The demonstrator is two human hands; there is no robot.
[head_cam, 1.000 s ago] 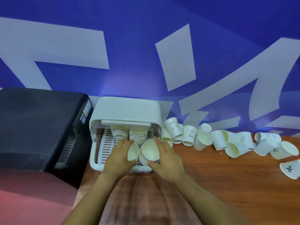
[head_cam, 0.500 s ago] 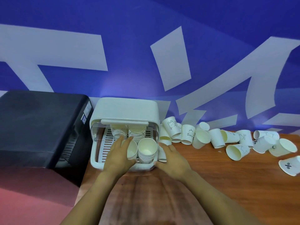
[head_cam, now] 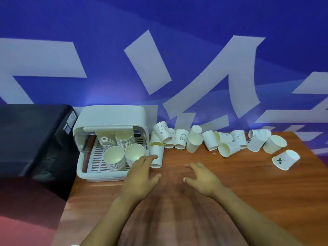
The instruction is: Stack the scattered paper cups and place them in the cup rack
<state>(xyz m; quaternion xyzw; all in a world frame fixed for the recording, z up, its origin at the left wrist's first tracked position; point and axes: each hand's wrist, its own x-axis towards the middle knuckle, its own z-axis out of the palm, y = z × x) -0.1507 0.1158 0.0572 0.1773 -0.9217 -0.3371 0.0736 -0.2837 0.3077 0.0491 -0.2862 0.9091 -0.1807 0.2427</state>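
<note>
A: Cup rack [head_cam: 113, 119]?
B: I log four upright stacks [head_cam: 114, 158] inside, mouths up. Loose cups [head_cam: 229, 148] lie tipped along the table [head_cam: 248, 183].
A: Hands?
B: Left hand [head_cam: 142, 176], right hand [head_cam: 202, 178]: both spread, empty.

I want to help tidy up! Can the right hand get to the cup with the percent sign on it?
Probably yes. The right hand is open and holds nothing, and only bare table lies between it and the percent-sign cup, which lies on its side apart from the other cups. It may be a stretch.
</note>
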